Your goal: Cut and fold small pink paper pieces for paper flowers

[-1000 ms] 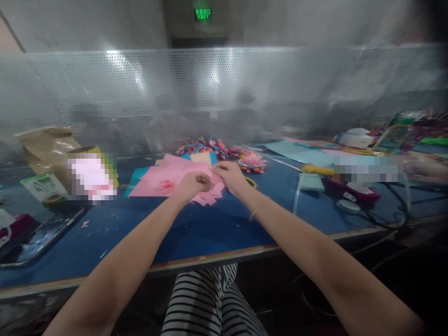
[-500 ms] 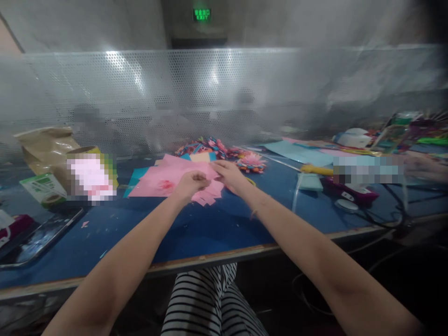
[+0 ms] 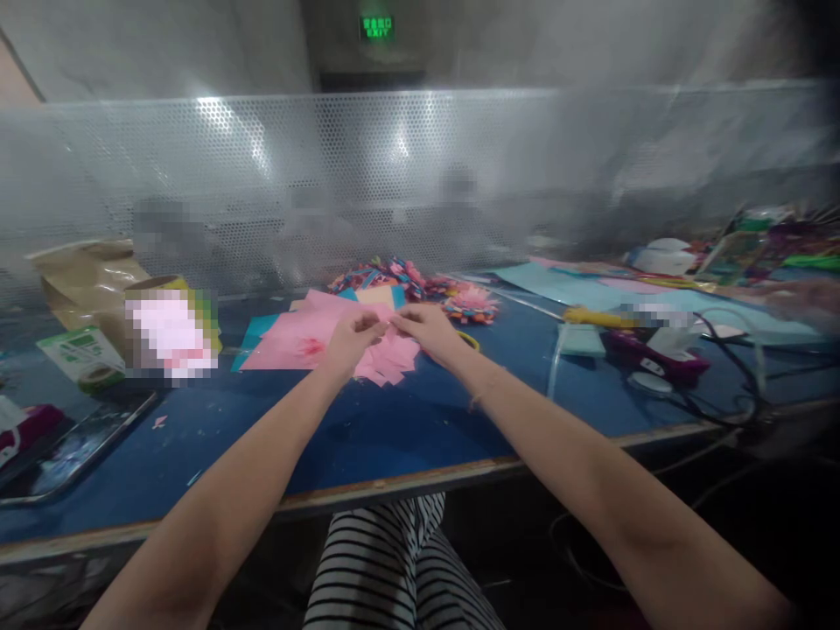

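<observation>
Above a pile of pink paper sheets, my two hands meet with their fingertips almost touching. My left hand is closed in a pinch, and my right hand is pinched just opposite. Between them shows a thin piece of pink paper, partly hidden by the fingers. Small cut pink paper pieces lie spread beneath the hands. Blue paper sticks out from under the pink sheets. Behind are paper flowers in pink, orange and blue.
At the left stand a brown paper bag, a tape roll and a phone. Right of me are a yellow-handled tool, a purple device with cables, and light blue sheets. Another person's hand is at far right.
My hands have drawn closer together, the left one rising slightly and the right shifting a little. At far right, the other person's hand has moved back from the yellow-handled tool.
</observation>
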`<state>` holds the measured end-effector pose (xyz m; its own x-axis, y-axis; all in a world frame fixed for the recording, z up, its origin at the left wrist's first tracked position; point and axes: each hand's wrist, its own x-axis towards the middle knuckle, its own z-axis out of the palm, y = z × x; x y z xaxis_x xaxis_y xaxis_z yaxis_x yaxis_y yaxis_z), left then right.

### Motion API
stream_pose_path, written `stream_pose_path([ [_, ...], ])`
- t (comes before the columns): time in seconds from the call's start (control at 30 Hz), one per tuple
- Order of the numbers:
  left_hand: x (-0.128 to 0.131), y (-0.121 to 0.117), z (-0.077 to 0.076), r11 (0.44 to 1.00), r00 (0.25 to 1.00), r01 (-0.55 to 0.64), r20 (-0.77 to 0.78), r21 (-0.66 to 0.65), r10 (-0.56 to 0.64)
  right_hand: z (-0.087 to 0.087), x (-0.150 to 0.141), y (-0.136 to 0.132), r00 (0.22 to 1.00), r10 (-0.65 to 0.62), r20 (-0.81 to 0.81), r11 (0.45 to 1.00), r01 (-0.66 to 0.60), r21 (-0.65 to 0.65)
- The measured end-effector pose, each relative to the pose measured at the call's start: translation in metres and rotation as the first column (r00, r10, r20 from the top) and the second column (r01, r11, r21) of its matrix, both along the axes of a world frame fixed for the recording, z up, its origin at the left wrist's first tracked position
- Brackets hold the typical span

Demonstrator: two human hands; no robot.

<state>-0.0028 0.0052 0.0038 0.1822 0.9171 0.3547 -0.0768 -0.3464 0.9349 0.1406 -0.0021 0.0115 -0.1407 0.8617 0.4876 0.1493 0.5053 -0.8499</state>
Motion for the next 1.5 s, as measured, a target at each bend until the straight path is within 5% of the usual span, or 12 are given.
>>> stream_pose_path([
  [0.47, -0.001, -0.005, 0.004, 0.988, 0.990, -0.068, 0.114, -0.138, 0.084, -0.004, -0.002, 0.000, 0.994, 0.076, 0.078, 0.997, -0.073, -0.039],
  [0.7, -0.002, -0.001, 0.001, 0.996, 0.994, -0.089, 0.062, 0.001, 0.089, -0.008, -0.006, -0.002, 0.982, 0.177, -0.062, 0.954, -0.187, -0.234],
  [0.97, -0.005, 0.004, -0.003, 0.988, 0.991, -0.092, -0.081, 0.122, 0.102, -0.006, -0.004, -0.003, 0.984, 0.175, 0.015, 0.968, -0.169, -0.186],
  [1.23, -0.007, 0.008, -0.004, 0.996, 0.991, -0.025, -0.133, 0.082, 0.036, -0.002, -0.003, -0.007, 0.979, 0.119, 0.168, 0.988, -0.100, -0.116],
  [1.5, -0.006, 0.010, -0.007, 0.992, 0.992, -0.119, -0.047, 0.053, 0.121, 0.003, 0.000, -0.009, 0.973, 0.131, 0.189, 0.981, -0.100, -0.168],
])
